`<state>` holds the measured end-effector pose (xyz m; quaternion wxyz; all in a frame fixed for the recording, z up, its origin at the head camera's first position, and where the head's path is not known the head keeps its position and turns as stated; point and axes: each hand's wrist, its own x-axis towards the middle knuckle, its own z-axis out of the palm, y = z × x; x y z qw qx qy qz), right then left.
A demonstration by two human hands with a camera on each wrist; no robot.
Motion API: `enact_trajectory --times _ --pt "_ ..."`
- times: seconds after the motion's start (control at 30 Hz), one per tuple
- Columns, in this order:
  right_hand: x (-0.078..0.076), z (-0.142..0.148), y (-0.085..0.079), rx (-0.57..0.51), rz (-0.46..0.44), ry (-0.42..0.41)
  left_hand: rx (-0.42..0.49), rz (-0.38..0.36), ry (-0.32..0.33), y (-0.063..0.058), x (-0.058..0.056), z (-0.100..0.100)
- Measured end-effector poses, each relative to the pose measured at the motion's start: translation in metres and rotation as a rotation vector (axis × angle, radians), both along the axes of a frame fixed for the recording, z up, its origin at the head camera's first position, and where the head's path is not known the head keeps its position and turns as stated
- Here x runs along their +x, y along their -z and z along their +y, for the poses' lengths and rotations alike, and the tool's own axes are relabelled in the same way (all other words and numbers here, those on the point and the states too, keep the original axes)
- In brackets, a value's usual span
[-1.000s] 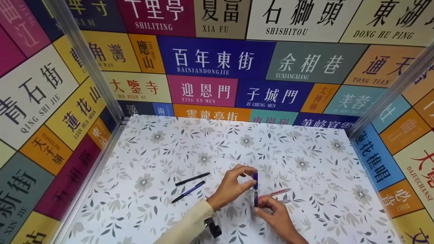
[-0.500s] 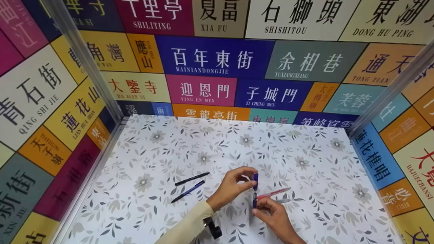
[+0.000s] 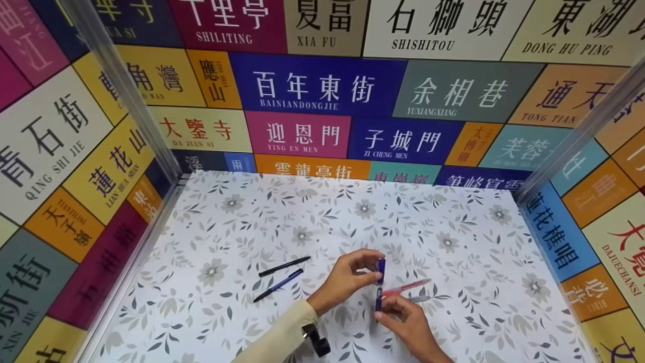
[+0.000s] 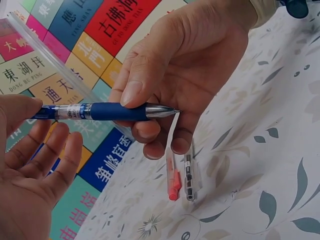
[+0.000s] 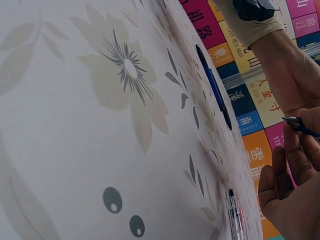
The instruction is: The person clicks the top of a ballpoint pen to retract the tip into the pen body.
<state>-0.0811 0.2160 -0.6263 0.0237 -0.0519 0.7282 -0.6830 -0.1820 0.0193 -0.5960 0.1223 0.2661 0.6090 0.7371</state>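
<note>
A blue ballpoint pen [image 4: 112,111] with a clear, labelled barrel, a blue grip and a silver tip is held between both hands over the table. My left hand [image 3: 347,272] pinches its back end between thumb and forefinger, the other fingers loose beneath it in the left wrist view. My right hand [image 3: 409,317] pinches the grip near the tip, thumb on top. That tip points back toward my body. Behind the right hand lie a red pen [image 3: 412,287] and a clear-barrelled pen [image 4: 189,182], partly hidden in the head view.
On the left of the floral-patterned table [image 3: 262,217] lie a black pen [image 3: 284,266] and a blue pen with dark ends [image 3: 278,285], nearly parallel. Colourful panels with lettering [image 3: 322,85] rise around the table. A black device [image 3: 316,341] is strapped to my left wrist.
Both hands have shifted very slightly downward in the head view with the pen between them. Their grips look the same, and the pens on the table lie still.
</note>
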Motion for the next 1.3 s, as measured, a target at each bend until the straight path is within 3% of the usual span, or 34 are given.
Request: enact_trajectory --times 0.23,0.57,1.3 --pt "0.0005 0.0013 0.0039 -0.004 0.035 -0.01 0.034 -0.038 0.016 0.0002 0.0004 0.0014" --pt "0.0017 -0.0013 -0.0021 0.02 -0.038 0.043 0.063 -0.055 0.037 0.0021 0.0024 0.0027" --pt "0.0014 0.0003 0.0024 -0.009 0.03 0.051 -0.004 0.004 0.01 0.002 0.0091 0.0063"
